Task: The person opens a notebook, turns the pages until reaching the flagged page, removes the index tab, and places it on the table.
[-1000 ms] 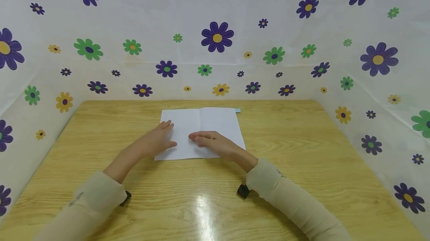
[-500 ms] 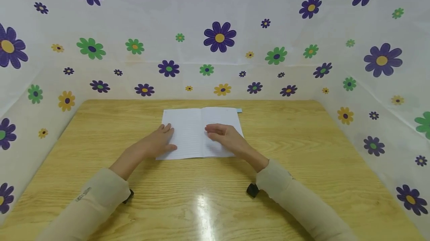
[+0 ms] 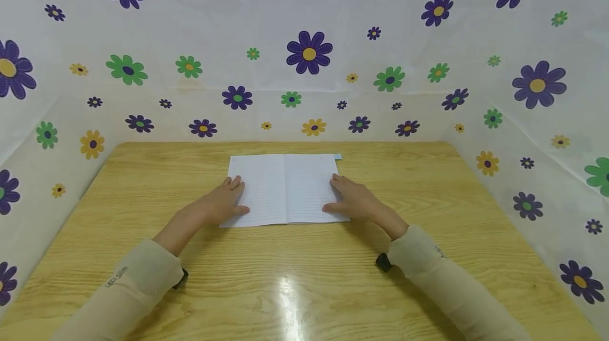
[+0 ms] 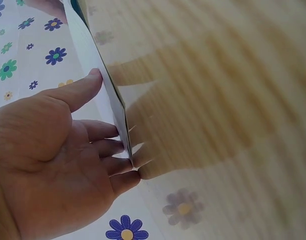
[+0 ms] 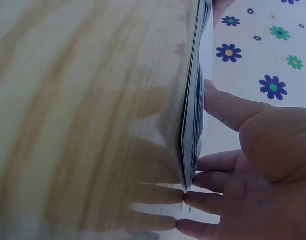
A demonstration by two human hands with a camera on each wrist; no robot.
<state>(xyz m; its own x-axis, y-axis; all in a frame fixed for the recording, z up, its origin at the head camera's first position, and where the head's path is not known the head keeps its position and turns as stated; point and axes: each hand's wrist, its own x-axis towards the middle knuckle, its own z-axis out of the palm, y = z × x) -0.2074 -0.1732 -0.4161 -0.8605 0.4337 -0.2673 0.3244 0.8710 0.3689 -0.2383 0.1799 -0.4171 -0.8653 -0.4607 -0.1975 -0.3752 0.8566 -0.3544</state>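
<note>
An open notebook (image 3: 285, 187) with white lined pages lies flat on the wooden table, a small light-blue tab (image 3: 338, 156) jutting from its upper right corner. On its left page edge rests my left hand (image 3: 216, 204), fingers spread and thumb on the paper. My right hand (image 3: 357, 201) lies likewise across the right page edge, thumb apart from the fingers. In the left wrist view the thumb and fingertips of the left hand (image 4: 63, 160) touch the notebook's edge (image 4: 115, 97). The right wrist view has the right hand (image 5: 257, 160) touching the thicker stack of pages (image 5: 191, 115).
The glossy wooden table (image 3: 285, 277) reaches back to a white flower-printed cloth (image 3: 266, 24), which also hangs at both sides. Black wrist devices (image 3: 383, 262) show below the beige sleeves (image 3: 447, 277).
My right hand has moved rightward from the middle of the notebook to its right page edge, its fingers spreading out. The left hand has stayed on the left page.
</note>
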